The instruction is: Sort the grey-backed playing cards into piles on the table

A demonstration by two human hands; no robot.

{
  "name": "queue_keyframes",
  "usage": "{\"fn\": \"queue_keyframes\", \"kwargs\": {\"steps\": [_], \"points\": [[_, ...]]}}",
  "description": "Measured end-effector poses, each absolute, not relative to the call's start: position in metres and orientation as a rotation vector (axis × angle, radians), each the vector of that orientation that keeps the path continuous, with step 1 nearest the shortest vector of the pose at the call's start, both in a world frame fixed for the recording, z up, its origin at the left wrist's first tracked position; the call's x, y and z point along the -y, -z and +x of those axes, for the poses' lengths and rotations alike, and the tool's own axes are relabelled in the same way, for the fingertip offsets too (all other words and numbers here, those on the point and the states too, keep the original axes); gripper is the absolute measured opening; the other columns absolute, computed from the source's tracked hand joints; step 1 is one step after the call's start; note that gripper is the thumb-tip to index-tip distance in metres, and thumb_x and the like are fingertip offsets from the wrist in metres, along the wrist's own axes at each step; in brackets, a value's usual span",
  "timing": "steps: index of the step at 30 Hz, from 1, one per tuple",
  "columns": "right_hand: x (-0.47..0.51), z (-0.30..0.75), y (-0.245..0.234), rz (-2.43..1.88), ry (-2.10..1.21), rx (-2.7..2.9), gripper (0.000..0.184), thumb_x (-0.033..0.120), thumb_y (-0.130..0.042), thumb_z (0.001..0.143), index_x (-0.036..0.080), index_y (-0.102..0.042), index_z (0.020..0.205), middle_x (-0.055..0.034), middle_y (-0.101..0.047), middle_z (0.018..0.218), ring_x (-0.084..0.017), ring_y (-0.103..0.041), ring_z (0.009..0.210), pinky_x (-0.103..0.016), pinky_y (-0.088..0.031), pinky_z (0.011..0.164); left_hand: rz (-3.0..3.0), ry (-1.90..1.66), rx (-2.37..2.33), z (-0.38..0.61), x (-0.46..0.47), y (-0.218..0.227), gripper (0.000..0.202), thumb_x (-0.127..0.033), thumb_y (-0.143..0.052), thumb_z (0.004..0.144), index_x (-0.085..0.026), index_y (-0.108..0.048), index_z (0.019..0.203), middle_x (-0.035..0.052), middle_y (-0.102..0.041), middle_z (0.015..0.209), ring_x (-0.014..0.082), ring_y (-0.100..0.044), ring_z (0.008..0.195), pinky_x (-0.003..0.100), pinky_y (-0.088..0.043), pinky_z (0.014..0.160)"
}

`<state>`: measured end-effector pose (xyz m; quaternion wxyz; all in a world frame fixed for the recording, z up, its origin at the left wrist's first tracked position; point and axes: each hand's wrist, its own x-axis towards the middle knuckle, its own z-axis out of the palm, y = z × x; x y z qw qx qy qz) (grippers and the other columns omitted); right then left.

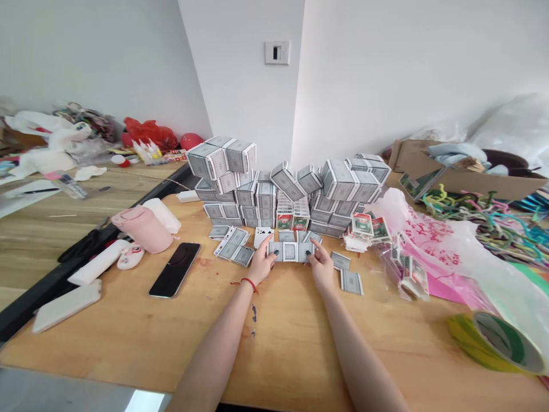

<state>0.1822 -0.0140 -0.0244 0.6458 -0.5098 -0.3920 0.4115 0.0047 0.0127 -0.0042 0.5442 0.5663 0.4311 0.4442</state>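
Between my two hands is a strip of joined grey-backed playing cards (290, 252), held level above the wooden table. My left hand (262, 260) is closed on its left end, thumb on the near face. The right end is pinched by my right hand (321, 263). Behind the strip rises a structure of blocks made from folded playing cards (266, 197). Loose cards (234, 246) lie left of my left hand, and a face-up card (262, 236) sits just behind it. Two folded cards, one of them nearer me (351, 281), lie to the right of my right hand.
A black phone (175, 270), a pink container (143, 229) and a white box (67, 306) occupy the left side. On the right are card boxes (362, 225), plastic bags (429, 229) and a tape roll (495, 342). A cardboard box (493, 186) stands behind them.
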Motion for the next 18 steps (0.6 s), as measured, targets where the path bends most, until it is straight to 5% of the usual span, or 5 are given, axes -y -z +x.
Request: {"fn": "queue_keyframes", "kwargs": {"steps": [9, 18], "points": [[0.0175, 0.1806, 0.0221, -1.115, -0.990, 0.899, 0.054, 0.034, -0.058, 0.066, 0.021, -0.050, 0.117, 0.0008, -0.055, 0.068, -0.012, -0.047, 0.057, -0.026, -0.045, 0.053, 1.341, -1.041, -1.034, 0.0023, -0.0115, 0.0030, 0.059, -0.022, -0.050, 0.074, -0.018, -0.031, 0.130, -0.0040, -0.040, 0.060, 0.0054, -0.032, 0.043, 0.019, -0.031, 0.041], [0.0179, 0.1799, 0.0225, -1.161, -0.913, 0.856, 0.050, 0.032, -0.058, 0.064, 0.019, -0.054, 0.113, 0.0047, -0.037, 0.057, -0.009, -0.035, 0.051, -0.024, -0.044, 0.050, 1.367, -1.033, -1.047, 0.0025, -0.0106, 0.0005, 0.060, -0.020, -0.049, 0.073, -0.018, -0.030, 0.131, -0.0046, -0.038, 0.057, 0.0061, -0.033, 0.042, 0.019, -0.029, 0.040]]}}
